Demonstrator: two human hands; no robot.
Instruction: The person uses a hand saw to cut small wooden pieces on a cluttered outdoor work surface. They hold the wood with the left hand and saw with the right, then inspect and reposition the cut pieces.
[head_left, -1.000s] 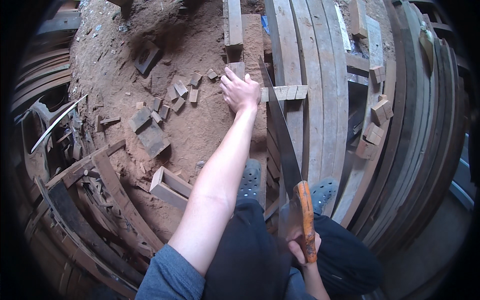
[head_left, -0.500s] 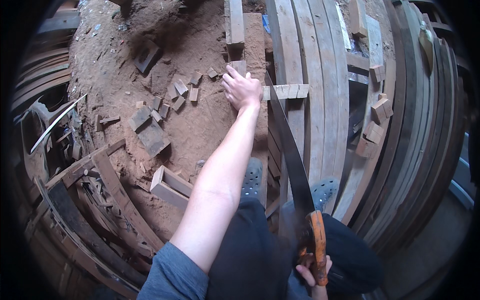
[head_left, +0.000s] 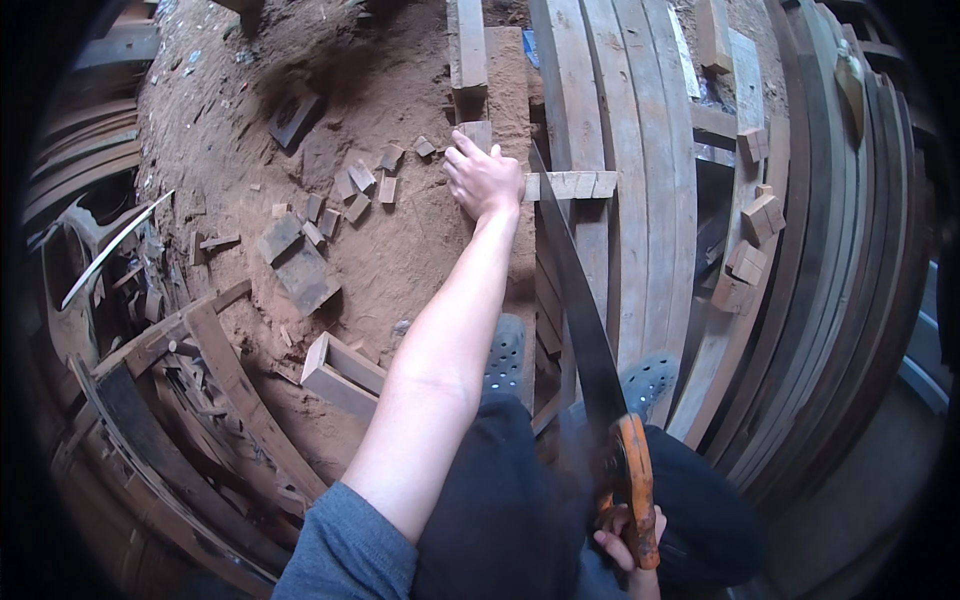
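Note:
My left hand (head_left: 483, 183) presses on a short wooden piece (head_left: 473, 135), its fingers bent over it, beside a pale, narrow wooden strip (head_left: 578, 185) lying crosswise over long planks. My right hand (head_left: 630, 540) grips the worn orange wooden handle (head_left: 635, 465) of a handsaw low in the picture. Its long dark blade (head_left: 575, 290) runs up to the strip, just right of my left hand, its narrow end against the strip.
Small offcuts (head_left: 360, 190) lie on dusty ground at left, with an open wooden box (head_left: 335, 385) and broken slats (head_left: 230, 390) below. Long boards (head_left: 630, 150) are stacked at right, with several blocks (head_left: 760, 220) on them. My feet (head_left: 645, 385) are beneath the work.
Since a second ago my right hand has drawn the saw down and slightly right, toward my body; in the last half second it has barely moved. My left hand has stayed nearly in place.

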